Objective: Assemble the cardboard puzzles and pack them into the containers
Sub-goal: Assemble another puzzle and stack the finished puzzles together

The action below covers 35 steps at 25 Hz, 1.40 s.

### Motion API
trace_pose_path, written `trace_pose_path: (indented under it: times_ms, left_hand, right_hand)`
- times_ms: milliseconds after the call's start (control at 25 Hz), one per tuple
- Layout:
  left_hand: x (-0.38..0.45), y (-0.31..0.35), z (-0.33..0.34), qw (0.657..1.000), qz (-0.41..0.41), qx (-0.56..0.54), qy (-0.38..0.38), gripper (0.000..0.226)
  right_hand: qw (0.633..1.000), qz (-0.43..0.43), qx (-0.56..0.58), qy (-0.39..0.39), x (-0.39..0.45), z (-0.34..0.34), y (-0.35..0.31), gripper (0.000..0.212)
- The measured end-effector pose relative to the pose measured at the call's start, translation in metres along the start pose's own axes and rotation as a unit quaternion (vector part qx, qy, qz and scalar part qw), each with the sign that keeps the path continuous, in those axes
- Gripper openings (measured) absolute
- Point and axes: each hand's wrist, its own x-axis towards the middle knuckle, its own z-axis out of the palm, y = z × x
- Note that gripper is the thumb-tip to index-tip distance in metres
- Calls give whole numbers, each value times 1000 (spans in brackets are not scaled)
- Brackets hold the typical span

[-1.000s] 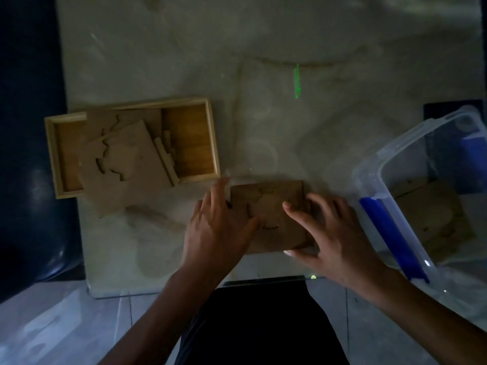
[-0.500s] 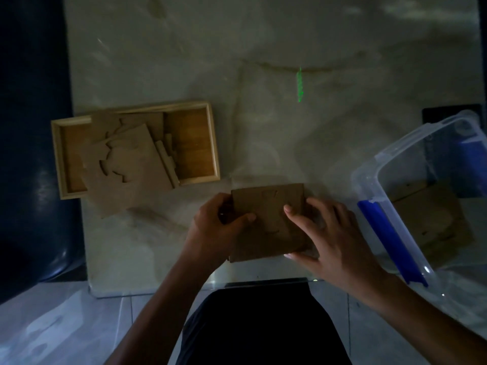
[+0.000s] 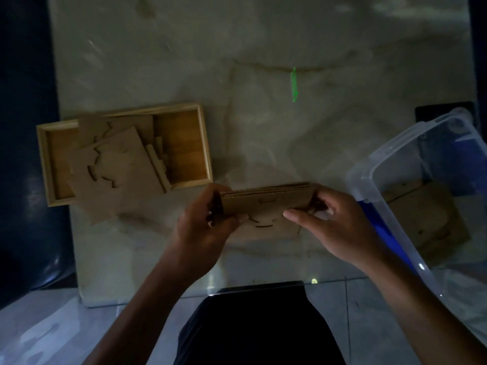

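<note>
A brown cardboard puzzle board [image 3: 266, 202] is lifted off the table and tilted so its far edge faces up. My left hand [image 3: 203, 227] grips its left end and my right hand [image 3: 334, 222] grips its right end. A cut-out shape shows in the board's lower face. More cardboard puzzle boards [image 3: 116, 175] lie stacked askew in a wooden tray [image 3: 203, 143] at the left. A clear plastic bin [image 3: 374, 164] at the right holds another cardboard board [image 3: 427, 219].
The pale marble table [image 3: 263, 88] ends just in front of me, with tiled floor below. A green light streak [image 3: 293, 84] lies on the table beyond the hands. A blue latch [image 3: 387, 233] runs along the bin's near rim.
The puzzle board lay flat on the table under both hands. Both hands have gripped its ends and raised it, tilting its near side down.
</note>
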Motion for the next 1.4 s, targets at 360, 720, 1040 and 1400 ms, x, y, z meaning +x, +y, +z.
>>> trace_pose_path:
  times_ms: [360, 720, 1040, 1400]
  left_hand:
    - [-7, 11, -1, 985, 139, 103, -24, 29]
    - [3, 12, -7, 957, 198, 185, -102, 41]
    - [7, -2, -6, 960, 195, 153, -132, 53]
    - [4, -3, -6, 944, 247, 176, -133, 36]
  right_hand:
    - [968, -184, -159, 59, -15, -2, -3, 20]
    - [954, -196, -217, -64, 2, -8, -19, 28]
    - [937, -237, -229, -114, 7, -9, -16, 35]
    - [943, -248, -209, -70, -2, -6, 6, 38]
